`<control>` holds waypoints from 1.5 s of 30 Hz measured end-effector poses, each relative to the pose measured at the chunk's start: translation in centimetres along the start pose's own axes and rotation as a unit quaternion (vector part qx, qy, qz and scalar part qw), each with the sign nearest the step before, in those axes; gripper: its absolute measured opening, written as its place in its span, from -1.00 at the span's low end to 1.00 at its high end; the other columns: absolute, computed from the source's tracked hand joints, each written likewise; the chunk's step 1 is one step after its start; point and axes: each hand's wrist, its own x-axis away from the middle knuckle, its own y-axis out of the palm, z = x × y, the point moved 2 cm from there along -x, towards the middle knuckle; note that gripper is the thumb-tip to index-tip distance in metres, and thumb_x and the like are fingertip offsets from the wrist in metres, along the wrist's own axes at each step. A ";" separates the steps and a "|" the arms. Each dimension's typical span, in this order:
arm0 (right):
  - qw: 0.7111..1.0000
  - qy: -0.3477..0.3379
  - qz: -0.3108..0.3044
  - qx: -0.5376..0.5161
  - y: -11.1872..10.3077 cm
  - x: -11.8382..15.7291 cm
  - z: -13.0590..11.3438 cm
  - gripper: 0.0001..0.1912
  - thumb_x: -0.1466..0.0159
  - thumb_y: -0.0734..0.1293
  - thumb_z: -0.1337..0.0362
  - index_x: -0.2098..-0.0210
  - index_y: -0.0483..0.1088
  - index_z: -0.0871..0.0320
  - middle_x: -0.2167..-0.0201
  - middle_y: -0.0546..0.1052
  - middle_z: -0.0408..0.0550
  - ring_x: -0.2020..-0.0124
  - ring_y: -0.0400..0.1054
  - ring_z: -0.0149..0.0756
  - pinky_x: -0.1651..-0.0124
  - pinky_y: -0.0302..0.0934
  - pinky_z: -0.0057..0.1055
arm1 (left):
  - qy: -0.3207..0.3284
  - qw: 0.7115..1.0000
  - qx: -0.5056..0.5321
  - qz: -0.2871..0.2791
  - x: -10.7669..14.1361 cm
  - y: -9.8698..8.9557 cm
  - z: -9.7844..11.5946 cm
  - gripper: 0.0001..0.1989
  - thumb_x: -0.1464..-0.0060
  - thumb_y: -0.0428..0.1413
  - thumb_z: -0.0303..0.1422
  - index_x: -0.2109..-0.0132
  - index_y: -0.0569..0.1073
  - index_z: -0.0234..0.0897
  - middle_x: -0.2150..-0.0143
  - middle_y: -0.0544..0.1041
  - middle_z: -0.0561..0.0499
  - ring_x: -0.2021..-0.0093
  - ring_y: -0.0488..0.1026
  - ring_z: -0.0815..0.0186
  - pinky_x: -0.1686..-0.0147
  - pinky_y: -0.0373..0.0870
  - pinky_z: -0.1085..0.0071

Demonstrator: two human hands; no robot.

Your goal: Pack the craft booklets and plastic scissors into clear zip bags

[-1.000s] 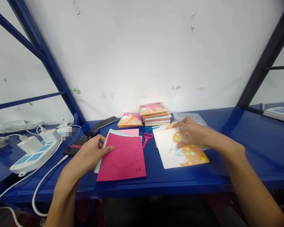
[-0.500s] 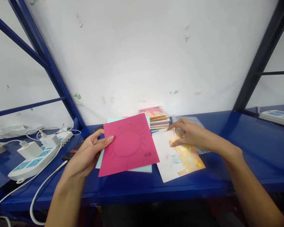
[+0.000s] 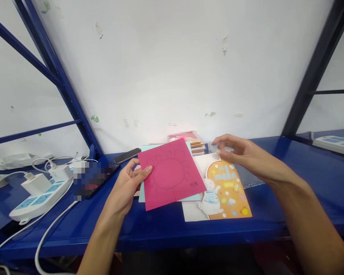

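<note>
Taking twelve o'clock as straight ahead of the wearer, the left hand sits at about eight o'clock on the table, with its thumb pressed on the left edge of a magenta paper sheet and its fingers curled up beside that edge, so the hand is holding the sheet. The sheet lies tilted near the middle of the view and carries a pencilled circle ringed with looping rays. A light blue sheet shows just beneath it. The right hand hangs at about two o'clock above the top edge of an illustrated card, its fingertips drawn into a narrow pinch; whether anything lies between them cannot be told. The card shows a cartoon rabbit in a striped top on an orange panel. Behind the magenta sheet, at twelve o'clock, stands a small stack of booklets. A smartphone lies at eleven o'clock, and a power strip with a white charger sits at nine o'clock.
</note>
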 end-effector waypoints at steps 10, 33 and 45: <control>0.979 0.035 0.000 -0.203 -0.6 0.1 0.9 -0.73 -0.26 0.49 0.10 0.10 0.45 -0.03 0.25 0.52 -0.16 0.23 0.43 -0.29 0.21 0.30 -0.41 | 0.106 0.993 0.033 0.035 0.3 0.4 0.8 -0.55 0.00 0.38 -0.20 0.03 0.41 -0.20 0.23 0.70 -0.02 0.35 0.65 0.25 0.40 0.58 0.46; 0.933 0.094 0.074 -0.339 -1.6 -0.3 1.8 -0.64 -0.08 0.59 0.20 0.20 0.43 -0.02 0.34 0.44 -0.17 0.33 0.33 -0.28 0.32 0.25 -0.37 | 0.097 0.992 0.071 0.046 -0.2 -0.6 0.4 -0.61 -0.01 0.39 -0.27 0.05 0.48 -0.21 0.25 0.69 0.02 0.33 0.65 0.35 0.32 0.56 0.57; 0.963 0.029 0.044 -0.266 0.2 -0.4 1.0 -0.72 -0.19 0.54 0.13 0.29 0.38 0.04 0.32 0.42 -0.15 0.29 0.36 -0.30 0.30 0.28 -0.41 | 0.151 0.988 0.005 0.034 1.2 3.4 0.3 -0.63 -0.07 0.34 -0.22 0.15 0.31 -0.17 0.22 0.68 0.00 0.33 0.67 0.15 0.42 0.62 0.34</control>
